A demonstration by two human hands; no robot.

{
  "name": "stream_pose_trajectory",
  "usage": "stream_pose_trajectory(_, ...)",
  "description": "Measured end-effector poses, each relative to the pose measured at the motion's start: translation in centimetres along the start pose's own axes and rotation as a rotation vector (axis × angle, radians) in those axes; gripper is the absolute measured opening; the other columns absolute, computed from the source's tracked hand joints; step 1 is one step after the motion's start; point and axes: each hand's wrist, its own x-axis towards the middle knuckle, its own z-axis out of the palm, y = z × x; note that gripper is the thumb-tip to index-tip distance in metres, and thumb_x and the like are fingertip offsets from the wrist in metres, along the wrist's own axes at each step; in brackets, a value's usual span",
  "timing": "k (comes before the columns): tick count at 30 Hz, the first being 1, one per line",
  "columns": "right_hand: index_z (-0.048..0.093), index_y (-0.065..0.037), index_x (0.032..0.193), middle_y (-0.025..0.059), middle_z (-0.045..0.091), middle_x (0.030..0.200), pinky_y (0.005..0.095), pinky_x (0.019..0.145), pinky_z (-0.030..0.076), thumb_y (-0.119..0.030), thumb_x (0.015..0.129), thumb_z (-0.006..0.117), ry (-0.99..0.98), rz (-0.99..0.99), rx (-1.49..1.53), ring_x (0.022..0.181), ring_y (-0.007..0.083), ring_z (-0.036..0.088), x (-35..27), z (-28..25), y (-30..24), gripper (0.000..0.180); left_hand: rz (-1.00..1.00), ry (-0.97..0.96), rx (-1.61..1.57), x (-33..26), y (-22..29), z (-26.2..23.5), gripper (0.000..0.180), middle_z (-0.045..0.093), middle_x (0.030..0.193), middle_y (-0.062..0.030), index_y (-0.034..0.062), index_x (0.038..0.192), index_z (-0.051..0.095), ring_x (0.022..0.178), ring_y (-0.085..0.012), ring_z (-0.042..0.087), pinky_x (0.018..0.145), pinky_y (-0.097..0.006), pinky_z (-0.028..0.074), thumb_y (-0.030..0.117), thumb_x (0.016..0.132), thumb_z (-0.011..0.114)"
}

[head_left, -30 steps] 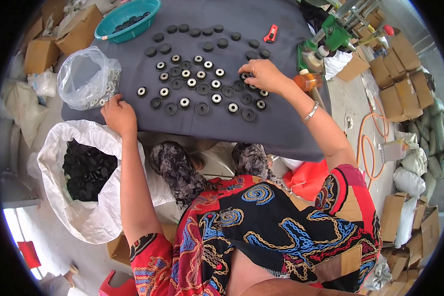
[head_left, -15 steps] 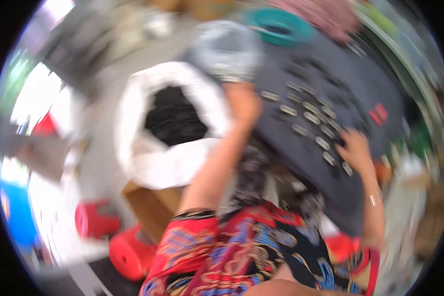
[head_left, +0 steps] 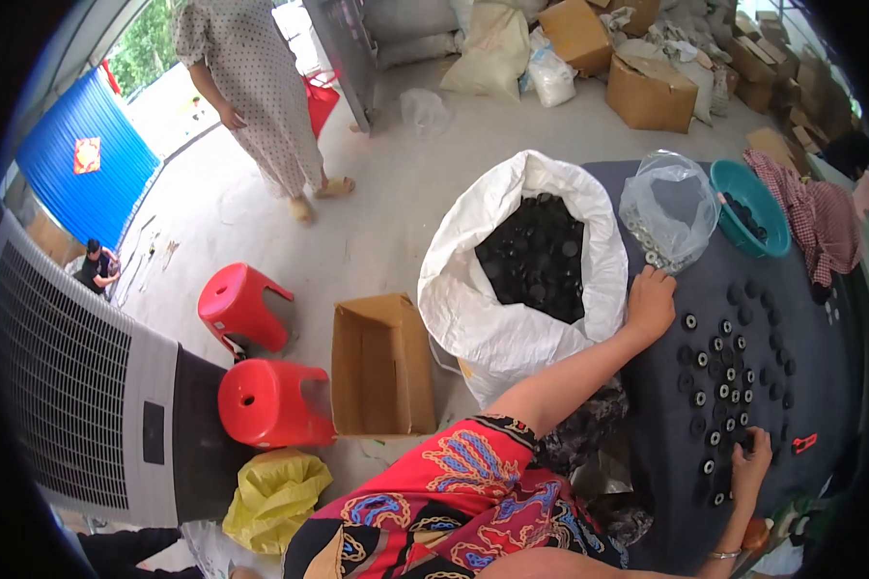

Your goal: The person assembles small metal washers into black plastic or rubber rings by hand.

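My left hand [head_left: 652, 305] is at the lower edge of a clear plastic bag [head_left: 674, 207] containing small pale metal rings. Its fingers are curled, and whatever they hold is hidden. To the right, my right hand [head_left: 751, 461] is low over the dark tabletop [head_left: 661, 425], thumb and fingers bent round a black disc. Around it lie several black discs [head_left: 766, 376], some with a pale ring on top [head_left: 714, 438]. Left of my left forearm stands a white woven sack [head_left: 454, 261] full of black round pieces [head_left: 533, 259].
A teal basin [head_left: 751, 207] with dark pieces and a checked cloth [head_left: 821, 217] are at the table's far end. A red tool [head_left: 804, 443] lies near the right edge. Leftward are a cardboard box [head_left: 381, 367], red stools [head_left: 270, 403], an air cooler [head_left: 77, 386] and a standing person [head_left: 256, 96].
The view has swung leftward and sharpened, bringing the standing person into sight. My left hand stays by the clear bag; my right hand stays over the discs, its thumb and fingers now round one.
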Motion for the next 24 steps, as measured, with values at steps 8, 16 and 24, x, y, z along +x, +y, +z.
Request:
stream_pose_trajectory(8, 0.057, -0.002, 0.101, 0.0139, 0.057, 0.091, 0.0403, 0.091, 0.038, -0.001, 0.068, 0.066, -0.006, 0.072, -0.168, 0.092, 0.0324, 0.054, -1.0, 0.7, 1.0, 0.034, 0.003, -0.035, 0.049, 0.1, 0.4, -0.4, 0.012, 0.059, 0.084, -0.0097, 0.0055, 0.078, 0.063, 0.09, -0.0307, 0.052, 0.078, -0.041, 0.044, 0.0, 0.068, 0.058)
stream_pose_trajectory(16, 0.061, -0.004, 0.112, 0.0174, 0.057, 0.109, 0.047, 0.096, 0.038, -0.011, 0.07, 0.07, -0.068, -0.111, -0.384, 0.106, 0.0374, 0.052, -1.5, 0.6, 4.4, 0.044, 0.039, -0.091, 0.069, -0.1, 1.3, -0.9, 0.011, 0.059, 0.084, -0.0166, 0.0038, 0.076, 0.064, 0.092, -0.0353, 0.053, 0.08, -0.048, 0.042, 0.006, 0.069, 0.054)
stream_pose_trajectory(24, 0.061, -0.007, 0.114, 0.0155, 0.059, 0.093, 0.0404, 0.081, 0.045, -0.018, 0.075, 0.064, 0.072, -0.044, -0.255, 0.09, 0.031, 0.056, 1.7, -3.2, 2.0, 0.041, 0.104, -0.136, 0.21, 1.0, -1.3, -0.7, 0.02, 0.066, 0.091, -0.0103, 0.0054, 0.087, 0.068, 0.093, -0.0326, 0.056, 0.083, -0.043, 0.046, 0.005, 0.072, 0.056)
